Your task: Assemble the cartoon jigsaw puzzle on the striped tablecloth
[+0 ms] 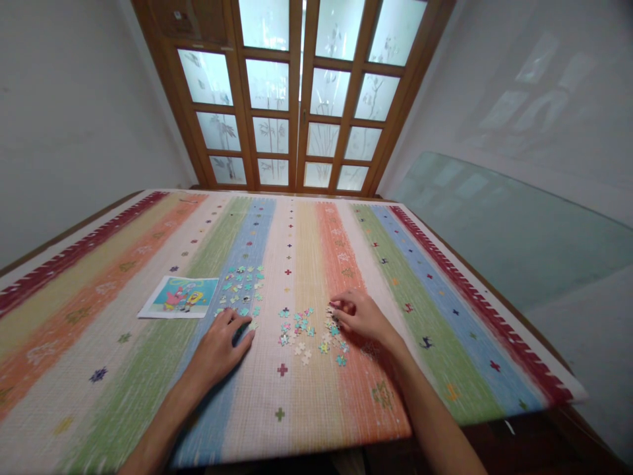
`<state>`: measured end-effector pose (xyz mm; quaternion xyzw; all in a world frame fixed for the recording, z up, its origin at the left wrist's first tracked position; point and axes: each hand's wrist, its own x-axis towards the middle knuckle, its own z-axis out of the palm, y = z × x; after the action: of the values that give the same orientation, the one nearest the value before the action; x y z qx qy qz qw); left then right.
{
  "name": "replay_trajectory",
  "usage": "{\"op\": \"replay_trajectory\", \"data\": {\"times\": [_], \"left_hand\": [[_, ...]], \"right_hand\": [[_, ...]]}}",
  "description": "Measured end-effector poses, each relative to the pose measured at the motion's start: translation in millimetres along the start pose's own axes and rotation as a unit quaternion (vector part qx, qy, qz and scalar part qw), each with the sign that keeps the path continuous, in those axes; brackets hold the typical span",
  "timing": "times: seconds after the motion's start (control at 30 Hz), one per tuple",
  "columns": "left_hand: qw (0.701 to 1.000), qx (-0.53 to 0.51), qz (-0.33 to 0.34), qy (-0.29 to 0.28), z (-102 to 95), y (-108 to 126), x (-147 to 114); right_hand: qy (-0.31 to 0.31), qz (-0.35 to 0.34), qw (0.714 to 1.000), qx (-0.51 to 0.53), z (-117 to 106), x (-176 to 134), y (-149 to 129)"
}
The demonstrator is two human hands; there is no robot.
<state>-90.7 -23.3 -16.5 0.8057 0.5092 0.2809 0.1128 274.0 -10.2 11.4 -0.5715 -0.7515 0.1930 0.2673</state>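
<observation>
My left hand [223,346] rests on the striped cloth with its thumb apart from the curved fingers. It lies at the near edge of a spread of puzzle pieces [241,286], mostly teal, on the blue stripe. My right hand [362,318] is closed in a pinch at the right side of a looser pile of puzzle pieces [301,323]. A small puzzle piece [330,309] shows at its fingertips, partly hidden by them. Some pieces in this pile lie pale side up. Left of the spread lies a picture sheet [184,297] with a pink and a yellow cartoon figure.
A striped tablecloth [281,435] covers the large table, whose near edge runs below my forearms. Wooden doors with frosted panes [270,86] stand beyond the far edge. A pale green glass-like panel [509,218] leans along the right wall.
</observation>
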Motion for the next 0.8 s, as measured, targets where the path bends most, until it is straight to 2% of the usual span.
{"op": "replay_trajectory", "data": {"times": [0.1, 0.23, 0.33, 0.5, 0.57, 0.8], "left_hand": [[1.0, -0.004, 0.011, 0.0, -1.9, 4, 2], [0.999, -0.014, 0.037, -0.005, -1.2, 18, 8], [0.997, -0.029, 0.066, -0.019, 3.7, 32, 16], [0.989, -0.011, 0.124, -0.075, 17.3, 61, 40], [0.986, 0.001, 0.131, -0.104, 25.0, 72, 52], [0.974, 0.004, 0.17, -0.153, 58.2, 103, 91]], "right_hand": [[-0.051, 0.004, 0.997, -0.065, 2, -1, -1], [-0.067, 0.019, 0.994, -0.081, 3, -1, -3], [-0.06, 0.022, 0.994, -0.09, 2, 0, -2], [-0.029, 0.055, 0.991, -0.12, 3, 1, 1], [-0.02, 0.07, 0.989, -0.126, 3, 1, 2], [0.003, 0.101, 0.987, -0.123, 1, 0, 8]]}}
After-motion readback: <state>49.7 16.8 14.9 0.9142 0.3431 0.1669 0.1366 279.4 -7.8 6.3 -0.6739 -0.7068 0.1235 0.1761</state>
